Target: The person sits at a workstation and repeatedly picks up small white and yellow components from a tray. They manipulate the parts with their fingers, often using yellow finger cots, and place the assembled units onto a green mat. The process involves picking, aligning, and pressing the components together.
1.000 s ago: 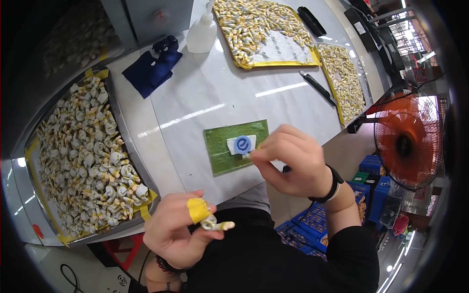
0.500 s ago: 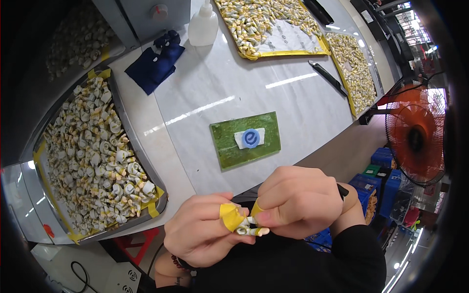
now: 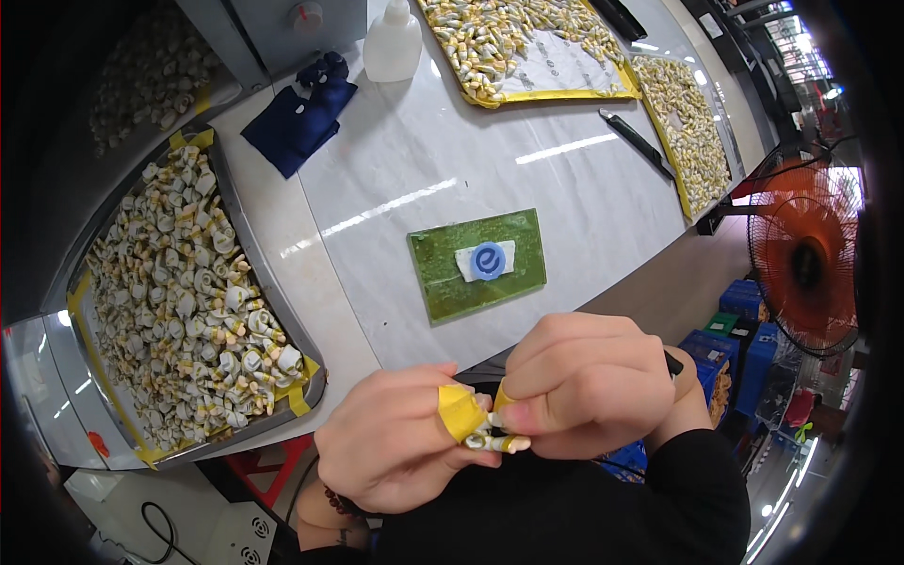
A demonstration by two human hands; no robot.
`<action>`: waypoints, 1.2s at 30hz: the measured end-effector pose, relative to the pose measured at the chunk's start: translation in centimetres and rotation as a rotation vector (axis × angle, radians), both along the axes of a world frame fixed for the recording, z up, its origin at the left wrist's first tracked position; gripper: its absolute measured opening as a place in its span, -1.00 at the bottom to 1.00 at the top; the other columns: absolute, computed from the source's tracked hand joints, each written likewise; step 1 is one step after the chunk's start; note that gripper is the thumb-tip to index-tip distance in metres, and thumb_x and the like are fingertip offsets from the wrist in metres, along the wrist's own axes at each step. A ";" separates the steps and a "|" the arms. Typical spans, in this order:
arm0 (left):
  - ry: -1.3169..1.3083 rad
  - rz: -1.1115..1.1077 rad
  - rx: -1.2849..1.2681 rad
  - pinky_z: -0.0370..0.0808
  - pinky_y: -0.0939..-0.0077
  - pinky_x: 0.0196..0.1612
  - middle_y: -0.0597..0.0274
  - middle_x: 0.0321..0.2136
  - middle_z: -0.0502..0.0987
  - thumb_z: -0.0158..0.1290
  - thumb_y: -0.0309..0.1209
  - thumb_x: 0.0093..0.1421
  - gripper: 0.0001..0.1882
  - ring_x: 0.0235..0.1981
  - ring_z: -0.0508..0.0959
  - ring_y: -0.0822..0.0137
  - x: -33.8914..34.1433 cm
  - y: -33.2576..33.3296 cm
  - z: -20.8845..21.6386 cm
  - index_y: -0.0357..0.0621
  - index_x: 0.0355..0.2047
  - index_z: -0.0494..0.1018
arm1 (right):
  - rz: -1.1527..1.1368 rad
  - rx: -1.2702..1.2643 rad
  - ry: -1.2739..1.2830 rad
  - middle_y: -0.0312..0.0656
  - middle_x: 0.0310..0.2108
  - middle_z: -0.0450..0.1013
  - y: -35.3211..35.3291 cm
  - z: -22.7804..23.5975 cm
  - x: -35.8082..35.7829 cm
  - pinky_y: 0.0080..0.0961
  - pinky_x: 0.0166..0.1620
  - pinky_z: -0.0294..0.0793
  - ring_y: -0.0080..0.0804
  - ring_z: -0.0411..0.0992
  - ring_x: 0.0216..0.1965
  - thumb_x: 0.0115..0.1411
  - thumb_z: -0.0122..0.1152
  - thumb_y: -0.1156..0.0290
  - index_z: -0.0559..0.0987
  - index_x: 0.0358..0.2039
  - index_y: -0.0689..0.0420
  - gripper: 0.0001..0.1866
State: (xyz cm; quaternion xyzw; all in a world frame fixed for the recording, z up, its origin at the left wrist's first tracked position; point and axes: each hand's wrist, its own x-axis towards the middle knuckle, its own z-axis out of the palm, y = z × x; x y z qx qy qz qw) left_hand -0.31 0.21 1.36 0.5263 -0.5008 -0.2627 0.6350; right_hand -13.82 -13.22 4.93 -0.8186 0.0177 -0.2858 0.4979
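Observation:
Close to my body, my left hand point(image 3: 386, 438) is closed in a pinch on a small white, yellow and peach figurine point(image 3: 492, 441). Yellow tape wraps one of its fingers. My right hand point(image 3: 591, 386) is closed too, its thumb and fingertips meeting the same figurine from the right; yellow tape shows at a fingertip. Fingers cover much of the piece, and a small dark spot between the fingertips is too small to make out. Beyond the hands, a green rectangular slab point(image 3: 438, 294) lies on the table, bearing a white patch and a round blue piece point(image 3: 488, 261).
On the left stands a big tray point(image 3: 311, 377) heaped with similar figurines. Trays of smaller yellow-white pieces sit at the back point(image 3: 565, 95) and far right point(image 3: 674, 169). A black-handled cutter point(image 3: 638, 144), navy cloth point(image 3: 292, 132), white bottle point(image 3: 394, 49) and orange fan point(image 3: 805, 259) are around.
Both hands have shifted slightly rightward with the figurine, still pinched between them. The whole view has moved a little; the slab and trays stay in place on the table.

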 end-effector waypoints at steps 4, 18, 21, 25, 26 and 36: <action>-0.062 0.086 0.029 0.54 0.40 -0.27 0.17 -0.43 0.57 0.39 -0.42 -0.21 -0.64 -0.37 0.58 0.15 -0.2 -0.3 0.0 -0.19 -0.38 0.51 | -0.041 -0.098 -0.020 -0.13 -0.50 0.45 -0.2 -0.2 0.0 -0.53 -0.47 0.43 -0.29 0.42 -0.52 -0.11 0.29 0.66 0.53 -0.42 0.32 -0.82; 0.780 -0.322 0.201 0.47 0.55 -0.25 0.03 -0.39 0.57 0.22 -0.57 0.03 -0.78 -0.35 0.56 0.36 0.3 0.7 -0.7 -0.44 -0.31 0.48 | 0.149 0.281 0.207 -0.30 -0.51 0.32 -1.4 0.2 0.4 -0.58 -0.45 0.24 -0.43 0.30 -0.48 -0.09 0.42 0.46 0.63 -0.45 0.12 -0.85; 0.793 -0.378 0.242 0.47 0.56 -0.24 0.05 -0.40 0.57 0.21 -0.60 0.02 -0.81 -0.35 0.57 0.37 0.5 0.9 -0.6 -0.43 -0.34 0.49 | 0.188 0.283 0.242 -0.30 -0.51 0.33 -1.3 0.6 0.5 -0.57 -0.45 0.25 -0.43 0.30 -0.48 -0.09 0.41 0.48 0.62 -0.48 0.13 -0.87; 0.752 -0.384 0.286 0.47 0.62 -0.25 0.12 -0.42 0.58 0.20 -0.59 0.04 -0.83 -0.35 0.56 0.44 0.7 1.0 -0.2 -0.40 -0.35 0.50 | 0.226 0.289 0.295 -0.29 -0.52 0.33 -1.1 1.0 0.8 -0.56 -0.47 0.25 -0.43 0.31 -0.49 -0.10 0.41 0.50 0.62 -0.51 0.13 -0.88; 0.714 -0.369 0.310 0.47 0.64 -0.26 0.14 -0.42 0.58 0.20 -0.58 0.04 -0.84 -0.36 0.56 0.46 1.0 1.3 0.1 -0.39 -0.35 0.51 | 0.222 0.291 0.293 -0.29 -0.52 0.33 -1.0 0.9 1.0 -0.56 -0.47 0.25 -0.43 0.31 -0.50 -0.11 0.41 0.50 0.62 -0.51 0.13 -0.88; -1.029 0.368 0.638 0.42 0.36 -0.22 0.02 -0.38 0.55 0.13 -0.59 -0.08 -0.75 -0.31 0.52 0.06 10.6 5.6 5.4 -0.27 -0.32 0.51 | 0.064 0.186 0.296 -0.22 -0.44 0.45 -2.1 -0.1 -1.2 -0.56 -0.35 0.33 -0.39 0.38 -0.44 -0.08 0.40 0.46 0.60 -0.35 0.19 -0.76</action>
